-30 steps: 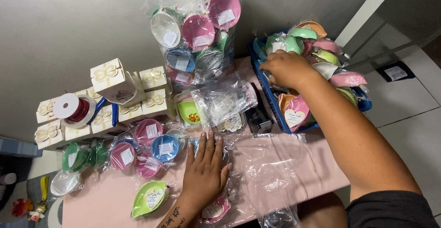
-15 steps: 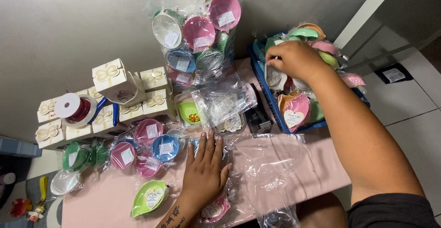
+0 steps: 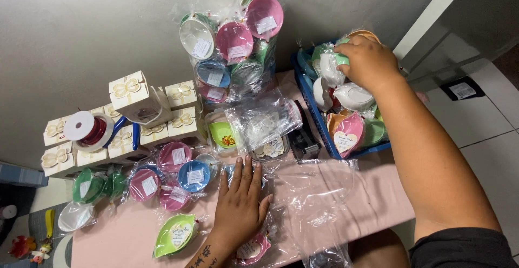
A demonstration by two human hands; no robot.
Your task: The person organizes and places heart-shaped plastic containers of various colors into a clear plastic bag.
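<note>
My left hand (image 3: 241,205) lies flat, fingers spread, on a clear plastic bag (image 3: 311,192) on the pink table (image 3: 108,243). My right hand (image 3: 368,61) reaches into the blue basket (image 3: 309,96) at the back right and grips a light green dish (image 3: 339,58) among several white, pink and green leaf-shaped dishes. A pink heart-shaped dish (image 3: 346,133) leans at the basket's front.
A tall bundle of wrapped round dishes (image 3: 232,46) stands against the wall. Cream gift boxes (image 3: 135,103) and a red ribbon spool (image 3: 86,129) sit at the left. Wrapped small dishes (image 3: 178,173), a green leaf dish (image 3: 174,234) and a black tape dispenser (image 3: 304,137) lie on the table.
My right hand has moved farther back and up inside the blue basket, onto a green dish. My left hand has stayed flat on the plastic bag.
</note>
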